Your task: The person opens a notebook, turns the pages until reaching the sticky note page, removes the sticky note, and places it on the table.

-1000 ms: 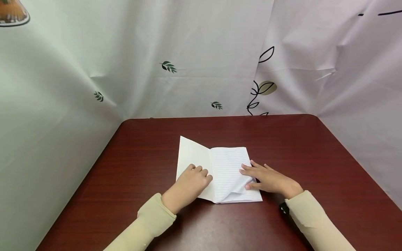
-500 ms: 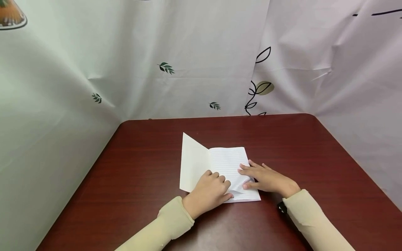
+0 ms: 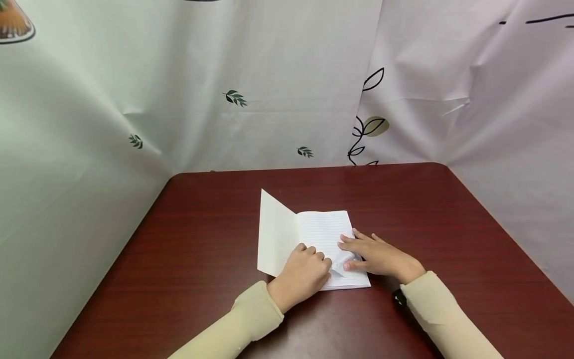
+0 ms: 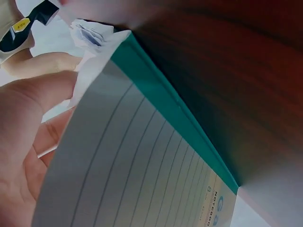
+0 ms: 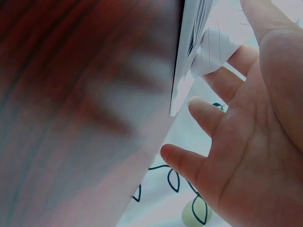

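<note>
A lined notebook lies open on the table, its pale front cover standing raised at the left. The left wrist view shows the cover's lined outside and a green spine. My left hand is curled over the lower part of the pages, pinching a page near the bottom. Rumpled paper shows just past its fingertips. With fingers spread and nearly straight, my right hand rests at the notebook's right edge. A bent page corner lifts by its thumb and fingers.
The notebook sits around the middle of a dark red wooden table with rounded far corners. White cloth with leaf prints hangs behind and at both sides. A black band shows at my right wrist.
My left hand has moved right from the inside of the cover onto the lower pages, and its thumb has tucked in. The cover stands more upright. The right hand has stayed in place.
</note>
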